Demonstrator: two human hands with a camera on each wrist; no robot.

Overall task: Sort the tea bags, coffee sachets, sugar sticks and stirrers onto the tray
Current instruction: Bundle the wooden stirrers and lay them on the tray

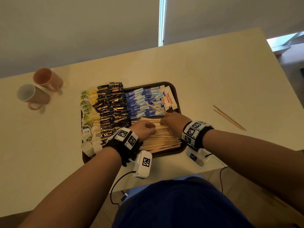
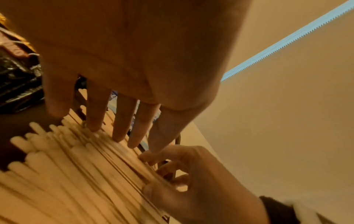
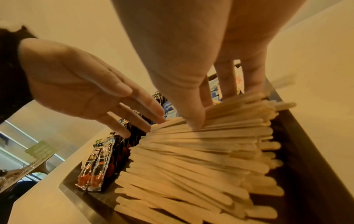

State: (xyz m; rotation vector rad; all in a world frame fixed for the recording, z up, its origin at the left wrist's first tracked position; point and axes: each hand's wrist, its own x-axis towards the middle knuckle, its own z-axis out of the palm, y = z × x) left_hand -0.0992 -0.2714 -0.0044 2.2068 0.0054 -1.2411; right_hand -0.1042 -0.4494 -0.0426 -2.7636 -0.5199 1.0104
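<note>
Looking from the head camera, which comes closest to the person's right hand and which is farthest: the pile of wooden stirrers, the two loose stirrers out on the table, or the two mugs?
From the right hand:
1. Pile of wooden stirrers, on the tray's near end, right under its fingers.
2. Two loose stirrers, off the tray on the bare table to its right.
3. Two mugs, far off at the table's left, beyond the tray.

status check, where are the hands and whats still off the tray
Both hands, left hand and right hand, open, fingers pressing the stirrer pile on the tray. Two stirrers on table. Nothing blocking.
</note>
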